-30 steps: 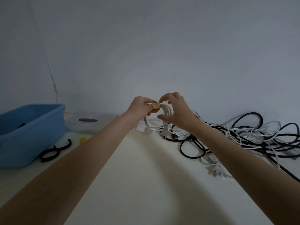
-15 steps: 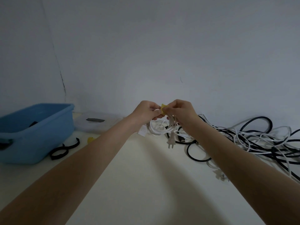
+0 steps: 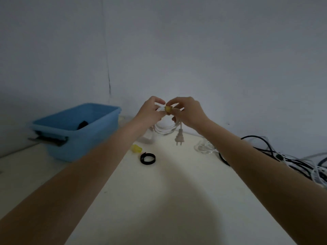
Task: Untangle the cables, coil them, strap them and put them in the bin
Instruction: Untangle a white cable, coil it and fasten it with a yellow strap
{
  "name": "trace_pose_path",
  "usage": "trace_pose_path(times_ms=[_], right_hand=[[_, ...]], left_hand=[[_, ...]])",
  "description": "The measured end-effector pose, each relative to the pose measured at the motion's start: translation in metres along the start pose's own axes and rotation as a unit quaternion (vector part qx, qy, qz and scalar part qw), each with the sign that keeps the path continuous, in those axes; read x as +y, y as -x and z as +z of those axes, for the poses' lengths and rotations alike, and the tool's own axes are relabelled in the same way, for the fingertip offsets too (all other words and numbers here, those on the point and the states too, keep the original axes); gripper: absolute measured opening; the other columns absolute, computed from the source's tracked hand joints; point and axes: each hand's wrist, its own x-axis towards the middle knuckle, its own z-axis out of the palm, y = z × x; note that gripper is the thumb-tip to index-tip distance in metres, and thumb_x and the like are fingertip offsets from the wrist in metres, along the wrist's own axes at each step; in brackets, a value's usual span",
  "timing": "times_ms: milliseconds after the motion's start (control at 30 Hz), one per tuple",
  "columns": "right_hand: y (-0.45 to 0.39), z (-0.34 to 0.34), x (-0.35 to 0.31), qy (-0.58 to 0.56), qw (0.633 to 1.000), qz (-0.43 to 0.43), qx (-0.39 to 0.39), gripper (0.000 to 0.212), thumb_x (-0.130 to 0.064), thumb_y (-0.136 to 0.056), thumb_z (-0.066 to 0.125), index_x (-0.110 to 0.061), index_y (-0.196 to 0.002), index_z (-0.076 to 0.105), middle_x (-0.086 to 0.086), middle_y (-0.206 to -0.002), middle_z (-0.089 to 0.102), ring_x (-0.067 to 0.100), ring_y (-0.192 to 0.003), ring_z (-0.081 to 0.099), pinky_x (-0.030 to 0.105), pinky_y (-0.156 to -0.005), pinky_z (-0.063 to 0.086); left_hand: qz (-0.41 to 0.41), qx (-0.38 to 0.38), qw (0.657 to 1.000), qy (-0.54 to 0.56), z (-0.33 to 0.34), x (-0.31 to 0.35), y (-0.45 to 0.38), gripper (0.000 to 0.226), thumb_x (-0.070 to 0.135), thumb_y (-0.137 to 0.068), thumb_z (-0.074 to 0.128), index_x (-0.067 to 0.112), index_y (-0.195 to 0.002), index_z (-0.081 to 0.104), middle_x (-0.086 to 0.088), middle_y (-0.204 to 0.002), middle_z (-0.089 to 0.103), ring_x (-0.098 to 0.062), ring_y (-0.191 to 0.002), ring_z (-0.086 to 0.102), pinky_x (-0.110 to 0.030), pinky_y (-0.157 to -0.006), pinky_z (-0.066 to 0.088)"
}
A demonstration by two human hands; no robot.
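A coiled white cable [image 3: 165, 129] hangs in the air above the table, held at its top by both hands. My left hand [image 3: 150, 112] and my right hand [image 3: 187, 113] pinch a yellow strap [image 3: 168, 109] wrapped around the top of the coil. The cable's white plug [image 3: 180, 138] dangles below my right hand. A blue bin [image 3: 77, 131] stands at the left with a dark item [image 3: 82, 124] inside. A tangle of black and white cables [image 3: 283, 161] lies on the table at the right.
A black strap loop [image 3: 148, 158] and a loose yellow strap [image 3: 136, 148] lie on the cream table [image 3: 168, 200] between the bin and the coil. A clear lidded box [image 3: 147, 137] sits behind my left forearm. The wall stands close behind.
The view has swung so the bin sits nearer the centre. Both hands have lifted the coil higher, and the yellow strap now sits wrapped around its top.
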Motion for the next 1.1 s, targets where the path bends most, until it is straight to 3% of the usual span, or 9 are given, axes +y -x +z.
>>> trace_pose_path(times_ms=[67, 167, 233, 333, 467, 633, 833, 933, 1100], right_hand=[[-0.016, 0.014, -0.017, -0.136, 0.988, 0.069, -0.034, 0.014, -0.007, -0.086, 0.065, -0.008, -0.099, 0.067, 0.011, -0.082, 0.068, 0.009, -0.055, 0.063, 0.017, -0.058, 0.053], [-0.04, 0.037, -0.043, -0.362, 0.909, 0.16, -0.133, 0.027, 0.01, -0.086, 0.056, -0.004, -0.108, 0.062, 0.013, -0.083, 0.062, 0.021, -0.071, 0.06, 0.033, -0.078, 0.055], [-0.056, 0.057, -0.057, -0.426, 0.873, 0.166, -0.171, 0.038, 0.017, -0.087, 0.045, -0.008, -0.114, 0.057, 0.011, -0.083, 0.058, 0.018, -0.073, 0.057, 0.032, -0.074, 0.054], [-0.077, 0.093, -0.075, -0.493, 0.836, 0.18, -0.16, 0.048, 0.021, -0.087, 0.037, -0.004, -0.126, 0.051, 0.01, -0.08, 0.055, 0.015, -0.069, 0.053, 0.026, -0.06, 0.051], [-0.102, 0.153, -0.093, -0.526, 0.813, 0.23, -0.095, 0.05, 0.027, -0.084, 0.033, 0.008, -0.125, 0.053, 0.011, -0.074, 0.052, 0.018, -0.061, 0.047, 0.028, -0.059, 0.042], [-0.117, 0.208, -0.1, -0.441, 0.859, 0.259, -0.027, 0.037, 0.018, -0.085, 0.042, 0.004, -0.112, 0.064, 0.015, -0.082, 0.06, 0.017, -0.06, 0.049, 0.023, -0.058, 0.043], [-0.128, 0.227, -0.102, -0.29, 0.938, 0.189, -0.034, 0.027, 0.0, -0.091, 0.048, -0.005, -0.112, 0.064, 0.017, -0.116, 0.062, 0.02, -0.09, 0.054, 0.028, -0.082, 0.046], [-0.135, 0.223, -0.097, -0.147, 0.976, 0.146, -0.062, 0.012, -0.006, -0.091, 0.048, 0.001, -0.091, 0.058, 0.017, -0.113, 0.059, 0.03, -0.111, 0.055, 0.031, -0.087, 0.044], [-0.134, 0.195, -0.086, -0.065, 0.99, 0.077, -0.096, 0.028, -0.005, -0.09, 0.051, 0.002, -0.114, 0.063, 0.018, -0.119, 0.061, 0.03, -0.111, 0.056, 0.031, -0.09, 0.047]], left_hand=[[-0.011, 0.041, 0.999, 0.013, -0.024, -0.007, -0.006, 0.022, 0.003, -0.09, 0.059, 0.013, -0.108, 0.052, -0.009, -0.107, 0.056, -0.02, -0.094, 0.056, -0.036, -0.092, 0.051], [-0.022, 0.107, 0.993, 0.048, -0.063, -0.015, -0.017, 0.019, -0.001, -0.088, 0.06, 0.013, -0.1, 0.057, -0.005, -0.102, 0.054, -0.016, -0.094, 0.053, -0.031, -0.081, 0.054], [-0.029, 0.143, 0.985, 0.097, -0.093, -0.018, -0.025, 0.02, -0.005, -0.087, 0.059, 0.012, -0.099, 0.058, -0.008, -0.099, 0.057, -0.02, -0.093, 0.054, -0.024, -0.069, 0.052], [-0.027, 0.173, 0.981, 0.087, -0.131, -0.024, -0.037, 0.022, -0.007, -0.087, 0.059, 0.01, -0.101, 0.06, -0.012, -0.104, 0.059, -0.021, -0.09, 0.057, -0.02, -0.065, 0.049], [-0.04, 0.202, 0.978, -0.04, -0.172, -0.048, -0.056, 0.025, -0.005, -0.087, 0.058, 0.007, -0.108, 0.064, -0.008, -0.084, 0.061, -0.013, -0.072, 0.054, -0.021, -0.062, 0.044], [-0.103, 0.164, 0.965, -0.178, -0.204, -0.08, -0.067, 0.037, -0.011, -0.084, 0.055, 0.014, -0.111, 0.064, -0.016, -0.109, 0.063, -0.025, -0.092, 0.057, -0.026, -0.059, 0.042], [-0.104, 0.165, 0.936, -0.291, -0.22, -0.094, -0.076, 0.03, -0.002, -0.089, 0.054, 0.011, -0.114, 0.065, -0.019, -0.107, 0.062, -0.026, -0.083, 0.058, -0.026, -0.056, 0.041], [-0.136, 0.126, 0.935, -0.303, -0.217, -0.1, -0.079, 0.033, -0.007, -0.089, 0.047, 0.006, -0.113, 0.065, -0.022, -0.115, 0.062, -0.028, -0.087, 0.059, -0.03, -0.066, 0.047], [-0.096, 0.17, 0.941, -0.277, -0.188, -0.084, -0.083, 0.036, -0.006, -0.09, 0.043, 0.007, -0.116, 0.065, -0.015, -0.126, 0.059, -0.027, -0.114, 0.055, -0.025, -0.083, 0.04]])
